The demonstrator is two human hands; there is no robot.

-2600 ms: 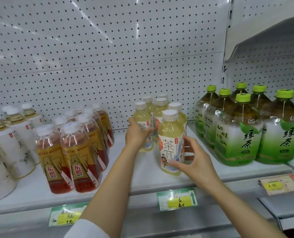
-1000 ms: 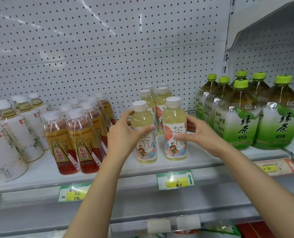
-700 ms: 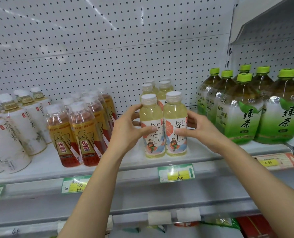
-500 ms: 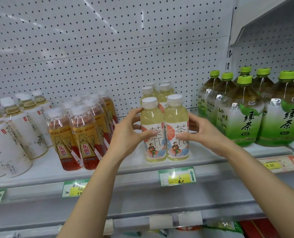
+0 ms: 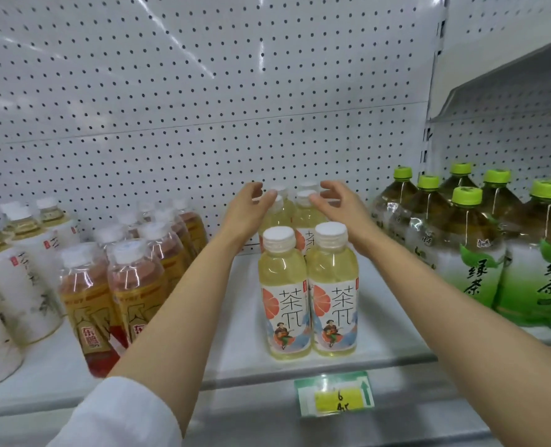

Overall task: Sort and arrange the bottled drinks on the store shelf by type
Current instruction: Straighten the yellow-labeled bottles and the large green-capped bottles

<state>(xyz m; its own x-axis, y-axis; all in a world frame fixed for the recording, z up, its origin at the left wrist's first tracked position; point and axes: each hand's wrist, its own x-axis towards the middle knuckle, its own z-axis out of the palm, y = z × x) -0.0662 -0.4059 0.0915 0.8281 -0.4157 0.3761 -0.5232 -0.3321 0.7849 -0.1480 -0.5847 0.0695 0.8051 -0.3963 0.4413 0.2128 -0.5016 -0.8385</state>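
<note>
Both hands are reaching past the front pair of pale yellow tea bottles toward the ones standing behind them. The left hand (image 5: pixel 246 209) and the right hand (image 5: pixel 340 206) hover at cap height over the back bottles (image 5: pixel 295 204), fingers spread and curled inward; neither is closed around anything, though the fingertips lie so near the white caps that I cannot tell whether they touch. The back bottles stand upright, long axis vertical, directly between the two hands and slightly below the fingertips, so each hand has one bottle just inside its own palm: the left-hand bottle nearer the left hand, the right-hand one nearer the right. The two front bottles (image 5: pixel 308 291) stand side by side, touching, below the wrists and nearer the person than the fingers, close to the shelf (image 5: pixel 380 324) edge with labels facing out. Outward of the left hand sit the amber bottles (image 5: pixel 122 285); outward of the right hand, well apart, are the large green tea bottles (image 5: pixel 480 253). Judging by this, the coming move is to close each hand around a back bottle's neck or shoulder and draw it forward up against the front pair; the forearms pass just beside the front caps, so a low pull could knock those over.
</note>
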